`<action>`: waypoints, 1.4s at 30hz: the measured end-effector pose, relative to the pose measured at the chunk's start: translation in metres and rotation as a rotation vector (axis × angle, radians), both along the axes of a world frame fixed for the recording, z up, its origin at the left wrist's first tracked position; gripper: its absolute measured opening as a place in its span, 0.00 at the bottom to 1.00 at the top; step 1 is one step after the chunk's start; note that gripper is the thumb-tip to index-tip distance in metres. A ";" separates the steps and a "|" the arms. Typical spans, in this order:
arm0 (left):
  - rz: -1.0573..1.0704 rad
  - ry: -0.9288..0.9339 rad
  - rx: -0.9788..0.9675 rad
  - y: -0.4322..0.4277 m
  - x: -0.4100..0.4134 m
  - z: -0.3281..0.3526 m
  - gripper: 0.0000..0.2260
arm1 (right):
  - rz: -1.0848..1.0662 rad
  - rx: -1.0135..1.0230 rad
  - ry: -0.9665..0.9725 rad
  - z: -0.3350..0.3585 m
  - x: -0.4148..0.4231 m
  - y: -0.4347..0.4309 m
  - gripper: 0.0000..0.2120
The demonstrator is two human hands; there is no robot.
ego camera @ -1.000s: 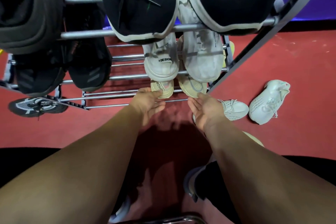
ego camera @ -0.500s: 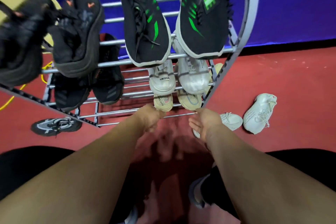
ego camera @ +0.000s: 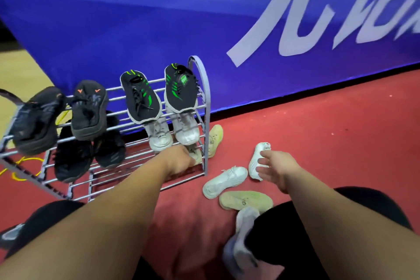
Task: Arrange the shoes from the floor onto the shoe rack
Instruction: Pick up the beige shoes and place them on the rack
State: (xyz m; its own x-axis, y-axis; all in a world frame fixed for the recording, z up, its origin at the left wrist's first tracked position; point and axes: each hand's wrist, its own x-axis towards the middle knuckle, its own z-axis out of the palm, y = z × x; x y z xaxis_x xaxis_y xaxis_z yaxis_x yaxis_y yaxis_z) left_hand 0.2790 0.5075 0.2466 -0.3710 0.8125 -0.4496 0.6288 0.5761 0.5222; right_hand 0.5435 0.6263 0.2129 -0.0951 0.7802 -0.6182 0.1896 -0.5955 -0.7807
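The grey metal shoe rack (ego camera: 205, 109) stands against a blue banner. Its top shelf holds two black-and-green shoes (ego camera: 141, 100) and two black shoes (ego camera: 89, 109). Lower down sit two white shoes (ego camera: 159, 136) and more black shoes (ego camera: 70, 157). My left hand (ego camera: 179, 159) touches a beige shoe (ego camera: 197, 154) at the right end of the bottom shelf; its fingers are blurred. My right hand (ego camera: 277, 168) hovers with spread fingers, holding nothing, beside a white shoe (ego camera: 255, 157) on the red floor. Another white shoe (ego camera: 225, 180) and a beige shoe (ego camera: 245, 200) lie close by.
One more beige shoe (ego camera: 214, 140) lies on the floor just right of the rack's end frame. My foot in a grey-white shoe (ego camera: 243, 234) is at the bottom centre. A yellow cable (ego camera: 22, 166) lies left of the rack. Red floor extends to the right.
My head has lifted, so the whole rack and banner show. My right hand left the rack front and moved right toward the white shoes on the floor, fingers spread. My left hand stayed at the bottom shelf.
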 end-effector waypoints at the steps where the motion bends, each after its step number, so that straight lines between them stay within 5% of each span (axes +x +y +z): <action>1: -0.039 0.040 -0.003 0.002 0.010 0.008 0.08 | -0.015 0.014 -0.019 0.007 0.019 -0.001 0.14; 9: -0.250 0.243 -0.053 0.030 0.069 0.022 0.17 | -0.119 0.041 -0.024 0.008 0.096 0.006 0.12; 22: -0.420 0.385 -0.250 0.106 0.096 -0.022 0.18 | -0.105 -0.119 0.077 -0.038 0.059 0.071 0.20; 31: -0.510 0.262 -0.402 0.164 0.114 -0.147 0.22 | -0.065 -0.207 -0.170 -0.126 0.086 0.114 0.07; 38: -0.464 0.080 -0.531 0.186 0.122 -0.253 0.15 | 0.009 -0.353 -0.319 -0.233 0.093 0.119 0.12; 42: -0.202 -0.055 -0.677 0.190 0.115 -0.309 0.17 | 0.097 -0.427 -0.344 -0.285 0.082 0.126 0.14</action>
State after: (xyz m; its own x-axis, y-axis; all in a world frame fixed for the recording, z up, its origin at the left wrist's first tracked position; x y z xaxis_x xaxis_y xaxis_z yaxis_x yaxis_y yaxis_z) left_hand 0.3939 0.6977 -0.0628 -0.2046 0.3984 -0.8941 0.7407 0.6602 0.1247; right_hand 0.6257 0.7527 -0.0724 0.1095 0.4509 -0.8858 0.4607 -0.8127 -0.3567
